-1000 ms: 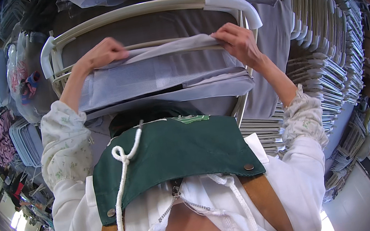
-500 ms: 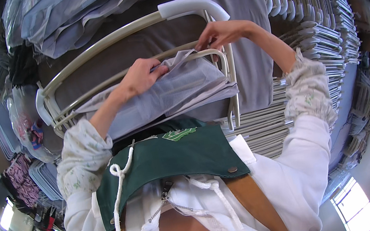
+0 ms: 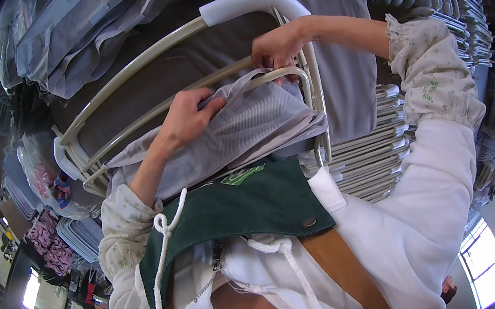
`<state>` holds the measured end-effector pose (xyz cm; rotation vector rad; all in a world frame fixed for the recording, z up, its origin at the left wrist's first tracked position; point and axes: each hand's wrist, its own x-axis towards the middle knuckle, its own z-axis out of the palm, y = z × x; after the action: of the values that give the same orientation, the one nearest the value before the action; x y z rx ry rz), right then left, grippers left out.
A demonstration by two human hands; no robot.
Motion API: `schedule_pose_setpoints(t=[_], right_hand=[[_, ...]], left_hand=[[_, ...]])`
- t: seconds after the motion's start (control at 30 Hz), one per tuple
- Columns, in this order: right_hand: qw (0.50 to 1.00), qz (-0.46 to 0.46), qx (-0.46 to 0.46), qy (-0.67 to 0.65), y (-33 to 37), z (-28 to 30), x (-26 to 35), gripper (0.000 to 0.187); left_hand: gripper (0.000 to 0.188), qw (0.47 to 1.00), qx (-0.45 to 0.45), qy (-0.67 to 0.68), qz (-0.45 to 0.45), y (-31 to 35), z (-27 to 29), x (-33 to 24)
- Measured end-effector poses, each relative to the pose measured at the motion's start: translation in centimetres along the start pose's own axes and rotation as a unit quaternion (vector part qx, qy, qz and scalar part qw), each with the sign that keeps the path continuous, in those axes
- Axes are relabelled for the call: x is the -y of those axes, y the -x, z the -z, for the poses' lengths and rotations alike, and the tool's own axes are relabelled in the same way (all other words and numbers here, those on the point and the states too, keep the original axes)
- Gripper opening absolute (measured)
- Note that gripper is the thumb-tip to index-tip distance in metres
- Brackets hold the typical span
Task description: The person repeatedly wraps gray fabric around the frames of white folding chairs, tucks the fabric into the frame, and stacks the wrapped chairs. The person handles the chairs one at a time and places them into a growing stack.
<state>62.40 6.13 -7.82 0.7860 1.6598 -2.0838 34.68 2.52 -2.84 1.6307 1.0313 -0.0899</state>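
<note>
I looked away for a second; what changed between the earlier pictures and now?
The left hand moved in from the rail's left end to mid-cloth, bunching the grey mesh fabric. The right hand still pinches it at the cream metal rail's right end. The fabric stays draped over the rail.

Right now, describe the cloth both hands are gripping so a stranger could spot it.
Find the pale metal cart frame with its rounded handle. Draped over its lower rail is the grey mesh cloth, held by the left hand and right hand. Unlike the smooth grey fabrics around it, it shows a fine net weave.
</note>
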Motion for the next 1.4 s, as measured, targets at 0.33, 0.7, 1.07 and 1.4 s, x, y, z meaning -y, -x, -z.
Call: schedule_pose_setpoints(t=[0.33, 0.7, 1.07, 1.4], right_hand=[[0.989, 0.041, -0.117, 0.075, -0.1, -0.4, -1.7, 0.035], [0.955, 0.07, -0.286, 0.041, 1.5, -2.4, -2.0, 0.025], [0.957, 0.058, -0.255, -0.121, 1.6, -3.1, -1.8, 0.015], [0.807, 0.128, -0.443, 0.368, 4.3, -5.9, -1.4, 0.01]], left_hand=[[0.032, 0.986, 0.152, 0.027, 0.07, -1.9, 2.8, -0.7], [0.029, 0.971, 0.201, 0.126, 0.032, -9.2, -0.5, -2.5], [0.025, 0.915, 0.087, 0.373, 0.128, -9.0, -2.3, -0.7], [0.047, 0.937, 0.232, 0.216, 0.147, -8.5, -0.9, -2.3]])
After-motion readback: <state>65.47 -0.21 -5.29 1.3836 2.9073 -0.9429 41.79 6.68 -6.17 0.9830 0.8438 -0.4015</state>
